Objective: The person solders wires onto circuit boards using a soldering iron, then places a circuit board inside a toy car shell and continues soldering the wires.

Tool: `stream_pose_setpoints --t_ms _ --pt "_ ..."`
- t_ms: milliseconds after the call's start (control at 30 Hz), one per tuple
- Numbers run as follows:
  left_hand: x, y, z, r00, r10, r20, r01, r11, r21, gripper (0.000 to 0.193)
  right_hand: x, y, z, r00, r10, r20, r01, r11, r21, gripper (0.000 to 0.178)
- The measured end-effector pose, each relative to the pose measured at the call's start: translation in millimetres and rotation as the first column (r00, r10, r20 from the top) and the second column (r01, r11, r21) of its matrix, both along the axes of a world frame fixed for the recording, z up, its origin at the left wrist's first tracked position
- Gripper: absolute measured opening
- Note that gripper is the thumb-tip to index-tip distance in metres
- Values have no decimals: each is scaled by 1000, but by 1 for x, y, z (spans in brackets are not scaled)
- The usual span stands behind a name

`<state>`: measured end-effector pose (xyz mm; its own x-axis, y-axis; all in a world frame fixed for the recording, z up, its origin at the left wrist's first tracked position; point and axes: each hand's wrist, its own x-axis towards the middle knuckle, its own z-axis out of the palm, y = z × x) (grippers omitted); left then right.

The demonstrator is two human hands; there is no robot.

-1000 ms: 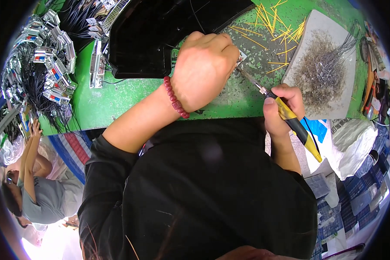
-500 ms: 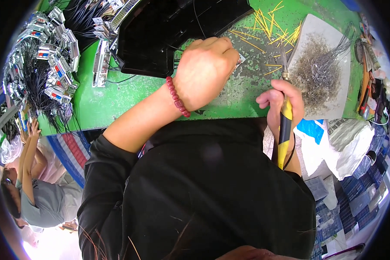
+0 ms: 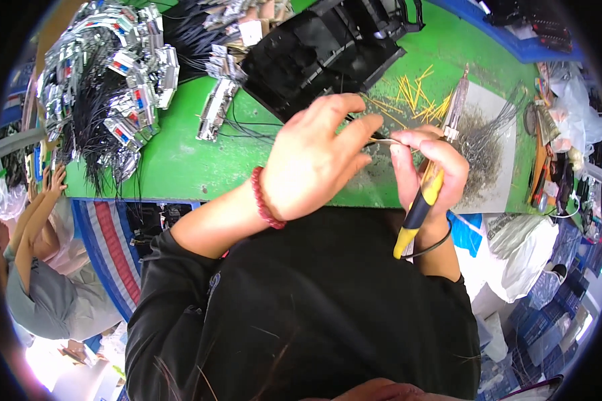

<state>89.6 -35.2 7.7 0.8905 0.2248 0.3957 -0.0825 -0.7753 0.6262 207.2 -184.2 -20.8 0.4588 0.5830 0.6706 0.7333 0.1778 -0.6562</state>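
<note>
My right hand [image 3: 441,167] is closed round a soldering iron [image 3: 418,217] with a yellow and black handle; its metal tip points away from me. Between that hand's thumb and forefinger a thin, wire-like strip [image 3: 384,141] is also pinched, reaching toward my left hand [image 3: 321,150]. The left fingers are spread apart, slightly blurred, just left of the strip; whether they touch it I cannot tell. Behind them lies a black moulded plastic housing [image 3: 314,57], partly covered by my fingers. Black wires [image 3: 251,125] run from a silver metal connector [image 3: 215,110] toward the left hand.
Thin yellow sticks [image 3: 415,97] lie scattered on the green table [image 3: 180,167]. A pale board [image 3: 498,194] with dark residue and fine wires is at the right. Bundled metal connectors with black wires [image 3: 130,100] fill the left. Another person's hands [image 3: 55,179] are at the far left.
My left hand has lifted off the table and opened its fingers. The right hand has come closer to it, now pinching the strip, and the iron's handle has tilted. The whole view has shifted.
</note>
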Motion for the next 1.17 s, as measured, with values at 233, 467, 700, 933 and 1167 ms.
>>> stream_pose_setpoints --t_ms 233,467,700,933,1167 --pt "5 7 1 967 132 218 -168 974 153 38 -22 29 19 901 90 -424 1 978 208 35" --pt "-18 19 42 983 141 118 -145 989 22 46 -2 29 65 926 -49 -374 120 978 169 45" --pt "-26 58 62 969 -160 -187 160 987 -16 19 21 -16 45 865 -94 -492 181 974 133 44" --pt "83 67 48 903 -405 142 248 762 598 26 38 -48 15 848 -379 -370 477 849 225 46" --pt "59 63 16 984 -179 -3 174 949 263 26 36 -78 3 995 -96 39 103 955 -277 48"
